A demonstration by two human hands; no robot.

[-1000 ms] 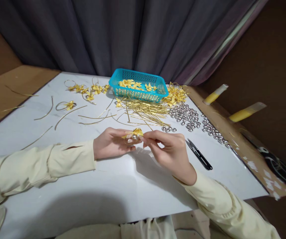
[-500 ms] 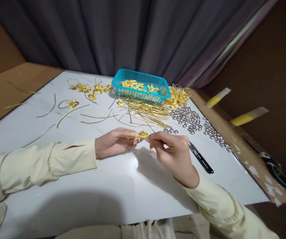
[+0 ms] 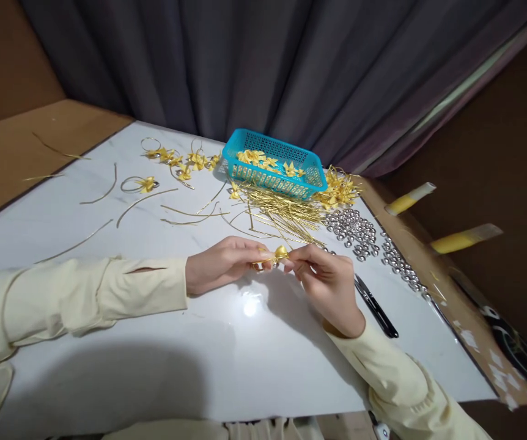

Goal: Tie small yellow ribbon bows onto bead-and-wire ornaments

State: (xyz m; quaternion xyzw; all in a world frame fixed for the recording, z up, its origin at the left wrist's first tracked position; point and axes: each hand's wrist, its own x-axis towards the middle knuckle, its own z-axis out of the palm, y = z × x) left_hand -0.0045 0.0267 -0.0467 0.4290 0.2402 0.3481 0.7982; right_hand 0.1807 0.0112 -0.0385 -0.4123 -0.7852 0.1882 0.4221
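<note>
Between my two hands is a small yellow ribbon flower (image 3: 281,252) with a silver bell-like bead (image 3: 275,264) under it. My left hand (image 3: 229,261) is closed, thumb and fingers pinching the flower's left side and a thin gold wire. From the right, my right hand (image 3: 330,278) pinches the flower's other edge. Fingertips partly hide the wire. Beyond my hands lies a heap of gold wires (image 3: 286,214), and silver beads (image 3: 353,229) are spread to its right.
A blue basket (image 3: 275,180) of yellow flowers stands at the back, with finished-looking flowers (image 3: 337,188) beside it. Black tweezers or a cutter (image 3: 376,305) lies right of my right hand. Scissors (image 3: 515,342) and two yellow tubes (image 3: 465,238) are at the right edge.
The view has shifted and tilted slightly. The flower has turned a little between my fingers, and both hands keep their pinch on it.
</note>
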